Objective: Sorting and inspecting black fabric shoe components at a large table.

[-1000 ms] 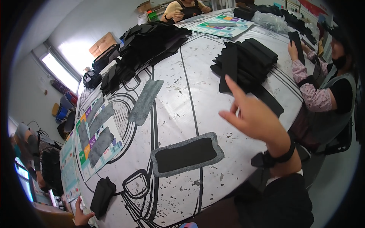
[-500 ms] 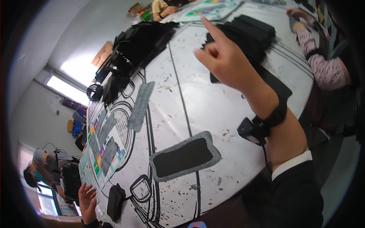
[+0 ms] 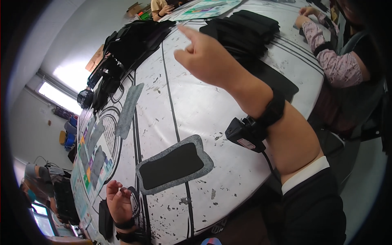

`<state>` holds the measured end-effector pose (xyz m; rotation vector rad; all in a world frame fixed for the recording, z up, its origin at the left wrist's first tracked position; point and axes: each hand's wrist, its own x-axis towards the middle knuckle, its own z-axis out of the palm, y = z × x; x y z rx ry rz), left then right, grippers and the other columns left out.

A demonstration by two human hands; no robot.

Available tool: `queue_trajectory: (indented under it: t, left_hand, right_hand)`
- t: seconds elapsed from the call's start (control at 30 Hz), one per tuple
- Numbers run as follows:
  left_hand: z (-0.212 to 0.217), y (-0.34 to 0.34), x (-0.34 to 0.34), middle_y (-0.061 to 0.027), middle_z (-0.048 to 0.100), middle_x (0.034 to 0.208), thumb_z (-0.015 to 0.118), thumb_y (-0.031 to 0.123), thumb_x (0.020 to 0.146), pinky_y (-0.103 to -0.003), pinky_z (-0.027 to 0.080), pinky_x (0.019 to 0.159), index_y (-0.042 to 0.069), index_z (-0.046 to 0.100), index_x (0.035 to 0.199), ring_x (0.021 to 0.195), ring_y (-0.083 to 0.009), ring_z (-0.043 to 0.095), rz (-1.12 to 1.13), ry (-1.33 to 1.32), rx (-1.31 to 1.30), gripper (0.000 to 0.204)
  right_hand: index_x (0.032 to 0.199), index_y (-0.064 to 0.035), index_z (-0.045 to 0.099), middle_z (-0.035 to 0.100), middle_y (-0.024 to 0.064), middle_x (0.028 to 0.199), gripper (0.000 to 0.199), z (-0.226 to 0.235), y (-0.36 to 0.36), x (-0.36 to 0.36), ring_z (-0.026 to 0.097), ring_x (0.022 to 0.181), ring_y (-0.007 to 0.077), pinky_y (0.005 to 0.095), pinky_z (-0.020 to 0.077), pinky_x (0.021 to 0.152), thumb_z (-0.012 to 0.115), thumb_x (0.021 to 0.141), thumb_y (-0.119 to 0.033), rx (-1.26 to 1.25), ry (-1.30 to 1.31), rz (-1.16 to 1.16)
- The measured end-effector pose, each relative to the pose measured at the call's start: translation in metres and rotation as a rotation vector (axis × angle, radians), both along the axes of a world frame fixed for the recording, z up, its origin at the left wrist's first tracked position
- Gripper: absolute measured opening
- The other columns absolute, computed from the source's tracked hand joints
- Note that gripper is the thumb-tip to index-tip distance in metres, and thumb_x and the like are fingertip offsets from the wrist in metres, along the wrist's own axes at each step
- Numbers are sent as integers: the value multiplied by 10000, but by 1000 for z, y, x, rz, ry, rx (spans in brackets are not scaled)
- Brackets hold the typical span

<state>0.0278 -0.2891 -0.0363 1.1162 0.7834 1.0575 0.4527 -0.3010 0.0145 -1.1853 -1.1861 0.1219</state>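
My right hand (image 3: 204, 57) is raised over the white table (image 3: 241, 163). Its index finger points toward a stack of black fabric pieces (image 3: 245, 26), the other fingers are curled, and it holds nothing. A black strap with a small black device (image 3: 245, 134) sits on that wrist. My left hand (image 3: 118, 200) rests palm up at the table's near left edge with loosely bent fingers, holding nothing. A small black piece (image 3: 105, 218) lies beside its wrist. Between the hands lies a black pad with a grey border (image 3: 173, 165).
A grey strip (image 3: 128, 110) and a colourful printed sheet with grey pieces (image 3: 87, 163) lie on the left. A heap of black items (image 3: 130, 38) is at the far left. A co-worker in a pink patterned sleeve (image 3: 339, 67) sits at right. Another person (image 3: 161, 7) is at the far end.
My right hand has risen and swung left across the table, still pointing. The view has tilted, and my left hand has come further in at the lower left.
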Motion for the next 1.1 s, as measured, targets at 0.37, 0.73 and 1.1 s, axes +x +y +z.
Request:
queue_trajectory:
  t: [0.37, 0.73, 1.1]
  left_hand:
    - [-18, 2, 1, -8, 485, 719, 521, 39, 850, -238, 416, 631, 32, 493, 1023, 649, -116, 478, 2, -45, -64, 176]
    - [-26, 8, 1, -16, 477, 749, 513, 31, 825, -231, 414, 622, 41, 482, 1043, 635, -115, 493, 3, 23, -58, 221]
    - [-28, 5, 2, -22, 421, 781, 473, 37, 766, -218, 382, 639, 18, 446, 1105, 647, -101, 422, 30, -45, -18, 340]
  right_hand:
    - [1005, -77, 629, 646, 164, 842, 237, -41, 7, -26, 610, 820, 326, 415, 476, 734, 519, 845, -213, -529, -877, 165]
    - [1072, -95, 601, 612, 153, 910, 285, -48, 10, -26, 587, 866, 318, 402, 459, 758, 538, 840, -249, -820, -925, 394]
    - [1114, -110, 558, 609, 144, 1001, 303, -49, 9, -33, 580, 943, 313, 412, 463, 791, 520, 862, -275, -888, -913, 360]
